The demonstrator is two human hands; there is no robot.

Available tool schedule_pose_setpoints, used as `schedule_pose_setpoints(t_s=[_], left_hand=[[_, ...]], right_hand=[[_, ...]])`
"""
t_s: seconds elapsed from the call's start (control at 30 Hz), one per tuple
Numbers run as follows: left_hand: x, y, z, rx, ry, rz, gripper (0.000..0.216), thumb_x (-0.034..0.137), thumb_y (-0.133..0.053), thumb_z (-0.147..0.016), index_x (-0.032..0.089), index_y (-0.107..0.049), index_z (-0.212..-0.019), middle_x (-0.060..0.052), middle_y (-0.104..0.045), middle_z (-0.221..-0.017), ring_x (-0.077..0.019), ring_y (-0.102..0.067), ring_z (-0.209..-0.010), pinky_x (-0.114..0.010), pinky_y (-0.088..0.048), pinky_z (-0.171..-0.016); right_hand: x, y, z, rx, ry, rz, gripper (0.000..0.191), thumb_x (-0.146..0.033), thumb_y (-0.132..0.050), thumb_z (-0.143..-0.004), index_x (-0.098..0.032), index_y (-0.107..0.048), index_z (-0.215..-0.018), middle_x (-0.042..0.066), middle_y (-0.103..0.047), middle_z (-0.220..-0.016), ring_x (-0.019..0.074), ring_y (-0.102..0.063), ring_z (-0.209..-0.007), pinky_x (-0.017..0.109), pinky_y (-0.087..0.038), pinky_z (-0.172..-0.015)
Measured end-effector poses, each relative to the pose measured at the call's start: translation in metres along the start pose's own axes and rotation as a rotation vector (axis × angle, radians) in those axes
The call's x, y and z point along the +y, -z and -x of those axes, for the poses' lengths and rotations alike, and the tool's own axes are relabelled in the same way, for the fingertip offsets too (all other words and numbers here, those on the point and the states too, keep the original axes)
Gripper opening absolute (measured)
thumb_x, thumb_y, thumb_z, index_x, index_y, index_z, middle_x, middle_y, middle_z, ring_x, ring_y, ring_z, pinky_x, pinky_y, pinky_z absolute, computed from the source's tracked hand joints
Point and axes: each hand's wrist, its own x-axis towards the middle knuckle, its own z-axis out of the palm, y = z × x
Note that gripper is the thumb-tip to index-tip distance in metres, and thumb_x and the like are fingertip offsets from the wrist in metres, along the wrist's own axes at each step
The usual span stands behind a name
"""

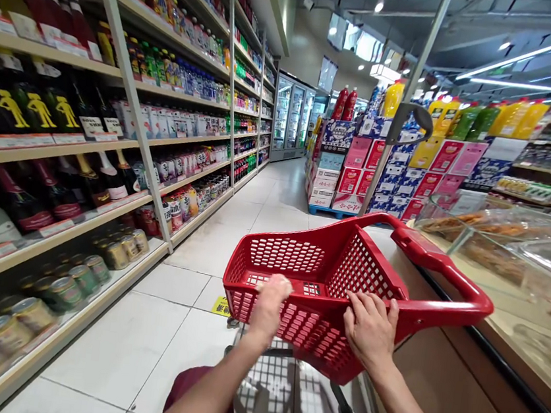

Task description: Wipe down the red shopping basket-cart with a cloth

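Note:
A red plastic shopping cart [303, 312] stands sideways in front of me, its perforated basket holding nothing that I can see. My left hand [268, 308] is closed at the basket's near rim, slightly blurred. A pale, cloth-like piece [288, 286] peeks out past its fingers, mostly hidden. Farther right, my right hand [371, 327] grips the same rim, fingers hooked over the top edge and thumb raised beside them. The cart's red handle [461, 280] extends to the right, beyond that hand.
Shelves [135, 84] of bottles and cans line the left side. Stacked drink cartons [354, 169] stand ahead by a metal pole [422, 57]. A glass-topped food counter [481, 323] borders the right. White floor tiles [142, 330] lead towards glass-door refrigerators [291, 112].

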Motion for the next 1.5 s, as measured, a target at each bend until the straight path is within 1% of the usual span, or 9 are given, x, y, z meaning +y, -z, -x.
schedule_pose_setpoints(t_s=[0.1, 0.3, 0.53, 0.73, 0.93, 1.0, 1.23, 1.43, 1.5], left_hand=[[0.025, -0.018, -0.006, -0.078, -0.096, 0.065, 0.052, 0.001, -0.03, -0.08, 0.02, -0.041, -0.127, -0.008, -0.049, -0.13, -0.0188, -0.035, -0.126, -0.046, -0.039, -0.101], [-0.018, 0.012, 0.005, 0.125, 0.1, -0.042, 0.052, 0.001, -0.029, -0.08, 0.02, -0.04, -0.128, -0.008, -0.048, -0.13, -0.0204, -0.032, -0.128, -0.049, -0.033, -0.104], [0.047, -0.021, -0.018, -0.091, -0.172, 0.078, 0.047, 0.004, -0.032, -0.082, 0.017, -0.041, -0.127, -0.009, -0.048, -0.131, -0.0191, -0.034, -0.127, -0.043, -0.039, -0.102], [0.002, -0.003, -0.007, 0.079, 0.047, -0.009, 0.052, -0.001, -0.029, -0.08, 0.018, -0.042, -0.126, -0.01, -0.05, -0.128, -0.0207, -0.037, -0.126, -0.048, -0.038, -0.101], [0.094, -0.047, -0.04, -0.018, -0.181, 0.214, 0.044, 0.006, -0.033, -0.084, 0.017, -0.043, -0.125, -0.01, -0.052, -0.126, -0.0189, -0.041, -0.123, -0.043, -0.042, -0.1], [0.106, -0.051, -0.046, -0.024, -0.241, 0.231, 0.041, 0.007, -0.034, -0.085, 0.016, -0.045, -0.123, -0.01, -0.054, -0.124, -0.0189, -0.042, -0.122, -0.043, -0.042, -0.099], [0.03, -0.016, -0.021, 0.044, -0.087, 0.07, 0.05, -0.001, -0.031, -0.08, 0.017, -0.043, -0.125, -0.011, -0.051, -0.127, -0.0203, -0.039, -0.124, -0.046, -0.042, -0.099], [0.127, -0.06, -0.058, -0.024, -0.267, 0.238, 0.037, 0.012, -0.034, -0.088, 0.015, -0.045, -0.123, -0.011, -0.054, -0.123, -0.0201, -0.042, -0.122, -0.042, -0.041, -0.1], [0.13, -0.06, -0.061, -0.04, -0.29, 0.241, 0.036, 0.014, -0.035, -0.088, 0.016, -0.046, -0.122, -0.01, -0.054, -0.124, -0.02, -0.042, -0.122, -0.042, -0.041, -0.1]], right_hand=[[-0.002, -0.003, 0.003, -0.006, 0.019, -0.023, 0.032, -0.022, -0.045, -0.079, -0.018, -0.06, -0.106, 0.006, -0.064, -0.098, 0.0232, -0.049, -0.101, 0.05, -0.016, -0.102], [-0.008, 0.001, 0.004, -0.005, 0.015, -0.033, 0.034, -0.02, -0.043, -0.078, -0.016, -0.058, -0.108, 0.007, -0.063, -0.106, 0.0233, -0.048, -0.106, 0.047, -0.013, -0.104], [0.004, 0.007, -0.002, -0.021, 0.034, -0.015, 0.031, -0.022, -0.042, -0.08, -0.015, -0.06, -0.104, 0.008, -0.064, -0.104, 0.0229, -0.049, -0.103, 0.047, -0.016, -0.102], [0.038, 0.013, -0.003, 0.048, -0.048, 0.061, 0.032, -0.022, -0.042, -0.08, -0.015, -0.059, -0.106, 0.009, -0.063, -0.108, 0.0235, -0.047, -0.108, 0.05, -0.012, -0.102], [0.031, 0.011, -0.003, 0.02, 0.0, 0.034, 0.035, -0.019, -0.042, -0.079, -0.014, -0.056, -0.109, 0.008, -0.064, -0.104, 0.0215, -0.049, -0.105, 0.046, -0.015, -0.104], [0.041, 0.014, -0.002, 0.05, -0.011, 0.069, 0.036, -0.019, -0.041, -0.079, -0.013, -0.054, -0.112, 0.009, -0.063, -0.106, 0.0217, -0.049, -0.105, 0.048, -0.014, -0.103], [0.055, 0.018, -0.002, 0.102, -0.055, 0.093, 0.035, -0.019, -0.04, -0.08, -0.014, -0.053, -0.112, 0.009, -0.063, -0.106, 0.0228, -0.049, -0.107, 0.049, -0.017, -0.102], [0.043, 0.02, -0.005, 0.068, -0.022, 0.061, 0.036, -0.019, -0.04, -0.079, -0.013, -0.054, -0.112, 0.009, -0.063, -0.104, 0.0218, -0.049, -0.104, 0.045, -0.019, -0.101], [0.047, 0.021, -0.004, 0.052, -0.012, 0.059, 0.036, -0.019, -0.04, -0.079, -0.014, -0.054, -0.112, 0.008, -0.063, -0.105, 0.0213, -0.049, -0.105, 0.043, -0.019, -0.101]])
